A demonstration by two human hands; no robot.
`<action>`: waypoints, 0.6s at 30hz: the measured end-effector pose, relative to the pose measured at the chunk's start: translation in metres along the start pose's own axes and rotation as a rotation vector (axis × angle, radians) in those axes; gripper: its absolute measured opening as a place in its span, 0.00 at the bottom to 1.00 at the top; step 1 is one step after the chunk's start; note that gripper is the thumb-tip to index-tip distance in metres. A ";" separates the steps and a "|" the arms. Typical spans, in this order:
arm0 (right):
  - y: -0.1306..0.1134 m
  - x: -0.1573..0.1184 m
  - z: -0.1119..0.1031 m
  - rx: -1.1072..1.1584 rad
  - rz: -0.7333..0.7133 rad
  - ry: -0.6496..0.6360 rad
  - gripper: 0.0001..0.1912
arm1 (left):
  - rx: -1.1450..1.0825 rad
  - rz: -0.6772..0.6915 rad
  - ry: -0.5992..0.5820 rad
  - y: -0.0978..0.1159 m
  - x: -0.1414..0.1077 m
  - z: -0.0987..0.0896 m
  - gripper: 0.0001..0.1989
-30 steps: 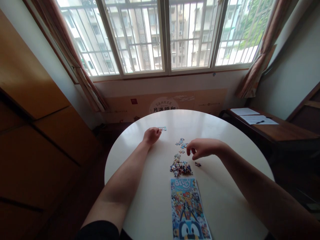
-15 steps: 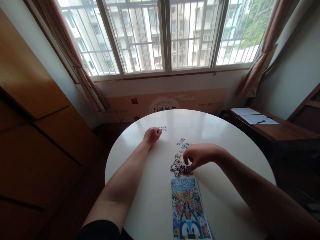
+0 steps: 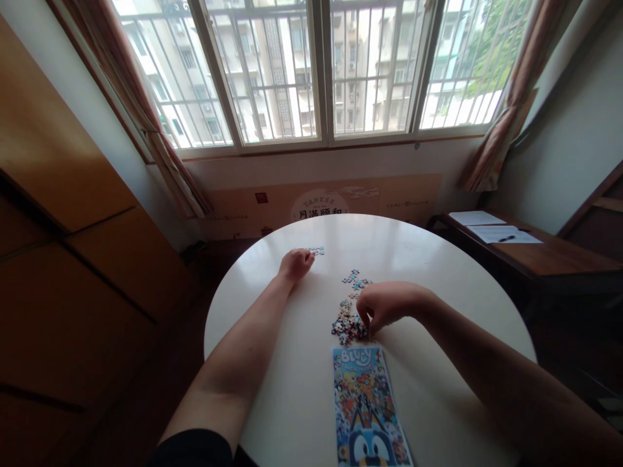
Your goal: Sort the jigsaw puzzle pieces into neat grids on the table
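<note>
Tabletop (image 3: 302,331) smooth, glossy; puzzle pieces (image 3: 346,325) probably cardboard; cabinet (image 3: 53,143) polished wood

right hand (image 3: 385,303) is lowered and shifted from beyond a lone jigsaw piece to the right edge of the jigsaw pile (image 3: 346,326), that piece is now covered

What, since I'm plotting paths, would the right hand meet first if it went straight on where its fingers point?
Most likely the puzzle-piece pile: the right hand points down at its right edge. Depth leaves it unclear whether they touch.
</note>
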State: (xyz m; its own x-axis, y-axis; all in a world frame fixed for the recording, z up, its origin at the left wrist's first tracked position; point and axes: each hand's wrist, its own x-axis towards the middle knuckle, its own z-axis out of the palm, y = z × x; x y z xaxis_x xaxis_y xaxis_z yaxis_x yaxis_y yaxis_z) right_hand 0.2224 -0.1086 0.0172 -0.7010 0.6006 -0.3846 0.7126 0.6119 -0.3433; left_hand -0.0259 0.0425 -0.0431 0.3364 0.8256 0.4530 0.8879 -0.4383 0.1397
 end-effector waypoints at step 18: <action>-0.001 0.000 0.000 0.001 0.056 -0.027 0.14 | 0.002 -0.001 -0.007 -0.001 0.000 0.000 0.21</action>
State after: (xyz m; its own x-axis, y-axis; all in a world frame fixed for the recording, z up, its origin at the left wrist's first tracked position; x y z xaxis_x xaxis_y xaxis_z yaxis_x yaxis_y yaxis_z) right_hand 0.2218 -0.1093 0.0174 -0.6587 0.6197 -0.4267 0.7509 0.5768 -0.3216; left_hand -0.0264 0.0432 -0.0433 0.3382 0.8285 0.4464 0.8887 -0.4372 0.1382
